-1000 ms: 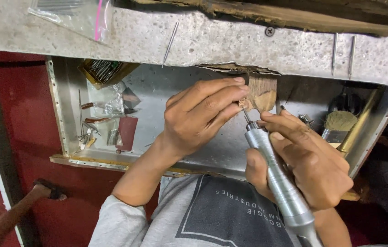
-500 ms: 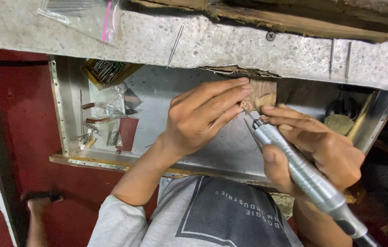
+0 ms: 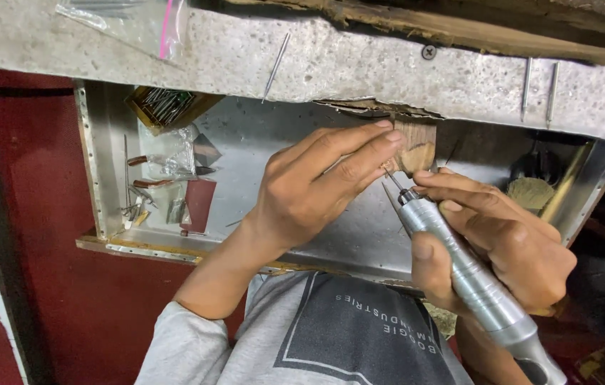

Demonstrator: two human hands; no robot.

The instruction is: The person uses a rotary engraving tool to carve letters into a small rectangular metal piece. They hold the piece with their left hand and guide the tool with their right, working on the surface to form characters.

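Up against the underside edge of the speckled grey stone tabletop (image 3: pixel 359 60), the small brown wooden block (image 3: pixel 416 142) sits pinched at the fingertips of the left hand (image 3: pixel 316 189), whose grip is closed on it with fingers stretched long and wrist bent. Just beside it, the right hand (image 3: pixel 502 246) wraps a pen-like closed grip round the silver cylindrical rotary tool (image 3: pixel 459 267), its thin bit angled up to the block's lower left edge, over the shallow grey metal tray (image 3: pixel 259 135)
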